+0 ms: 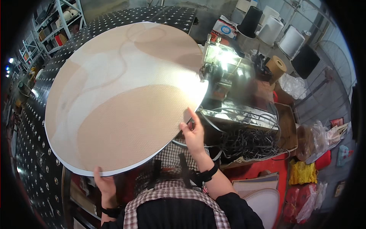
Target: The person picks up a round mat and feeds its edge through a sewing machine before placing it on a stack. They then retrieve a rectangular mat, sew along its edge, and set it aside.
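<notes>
A large round mat (114, 118), beige and white with curved shapes and a pale rim, spreads before me. At its near edge my left hand (105, 187) grips the rim, thumb on top and the other fingers hidden beneath. My right hand (193, 135) holds the right-hand edge, its thumb and index finger bent round the rim a little apart. Just beyond that hand, the mat's edge runs up to a sewing machine (221, 68) whose bright lamp glares on the surface. Grey binding strip (213, 125) loops beside my right hand.
Under the mat lies a black table with metal ball studs (34, 152). A box of tangled dark strip (248, 145) stands right of me. Thread cones (270, 30) line the back right. Stacked mats (261, 202) and wrapped packages (303, 171) lie lower right. Shelves (57, 23) stand far left.
</notes>
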A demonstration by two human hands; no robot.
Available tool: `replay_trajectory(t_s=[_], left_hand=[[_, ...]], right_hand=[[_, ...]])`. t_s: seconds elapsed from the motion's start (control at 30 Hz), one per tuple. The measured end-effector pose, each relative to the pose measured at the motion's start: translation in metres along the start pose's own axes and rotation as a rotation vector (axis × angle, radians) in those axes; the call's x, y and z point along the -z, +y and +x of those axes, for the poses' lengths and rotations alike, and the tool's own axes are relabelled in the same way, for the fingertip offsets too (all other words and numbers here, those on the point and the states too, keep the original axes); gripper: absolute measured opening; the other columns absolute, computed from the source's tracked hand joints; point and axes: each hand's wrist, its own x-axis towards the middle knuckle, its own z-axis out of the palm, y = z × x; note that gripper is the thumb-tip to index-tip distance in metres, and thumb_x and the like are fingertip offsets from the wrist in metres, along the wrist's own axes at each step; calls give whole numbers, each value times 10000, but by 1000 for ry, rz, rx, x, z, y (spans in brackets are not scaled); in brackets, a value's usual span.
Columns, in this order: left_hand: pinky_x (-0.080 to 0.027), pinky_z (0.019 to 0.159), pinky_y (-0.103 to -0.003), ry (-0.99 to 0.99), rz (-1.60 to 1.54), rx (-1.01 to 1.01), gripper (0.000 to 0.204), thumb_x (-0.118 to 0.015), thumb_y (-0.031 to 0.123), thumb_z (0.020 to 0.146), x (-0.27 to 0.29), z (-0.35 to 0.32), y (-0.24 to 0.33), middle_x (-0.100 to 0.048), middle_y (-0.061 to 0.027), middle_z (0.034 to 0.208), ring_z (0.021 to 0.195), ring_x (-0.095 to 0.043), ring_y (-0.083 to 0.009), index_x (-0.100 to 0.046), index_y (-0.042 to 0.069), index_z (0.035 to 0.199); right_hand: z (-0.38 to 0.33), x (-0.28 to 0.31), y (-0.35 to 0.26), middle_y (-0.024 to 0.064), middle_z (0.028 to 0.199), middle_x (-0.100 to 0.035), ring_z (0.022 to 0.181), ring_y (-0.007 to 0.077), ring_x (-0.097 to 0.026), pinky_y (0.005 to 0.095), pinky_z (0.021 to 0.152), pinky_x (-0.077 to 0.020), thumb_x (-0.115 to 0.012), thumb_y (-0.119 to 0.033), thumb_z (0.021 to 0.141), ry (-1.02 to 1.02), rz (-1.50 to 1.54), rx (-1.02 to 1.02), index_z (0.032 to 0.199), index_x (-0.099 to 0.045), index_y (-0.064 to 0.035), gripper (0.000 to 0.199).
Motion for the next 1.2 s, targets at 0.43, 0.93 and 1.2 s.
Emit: replay_trajectory(t_s=[0.43, 0.93, 1.2], left_hand=[[-552, 670, -390, -2, 260, 50, 389, -527, 188, 956, 11, -10, -16, -612, -124, 1110, 890, -645, -243, -462, -15, 1281], [-544, 650, -323, 59, 287, -79, 256, -544, 218, 962, -12, -8, -2, -652, -78, 1008, 820, -654, -182, -552, 39, 1144], [-523, 549, -311, -108, 368, 26, 186, -565, 188, 956, -10, -16, -22, -647, -83, 908, 735, -640, -178, -573, 31, 1055]], right_hand=[[2, 3, 7, 96, 1354, -498, 1132, 138, -529, 292, 977, -444, -568, 55, 909, -71, -32, 36, 1442, -396, -26, 566], [-9, -2, -1, 87, 1207, -553, 978, 109, -571, 226, 824, -491, -596, 31, 902, -36, 84, -40, 1451, -380, -47, 596], [-25, -11, 9, 96, 1326, -523, 1098, 132, -548, 261, 929, -463, -627, 35, 879, -128, -55, 38, 1430, -418, -25, 592]])
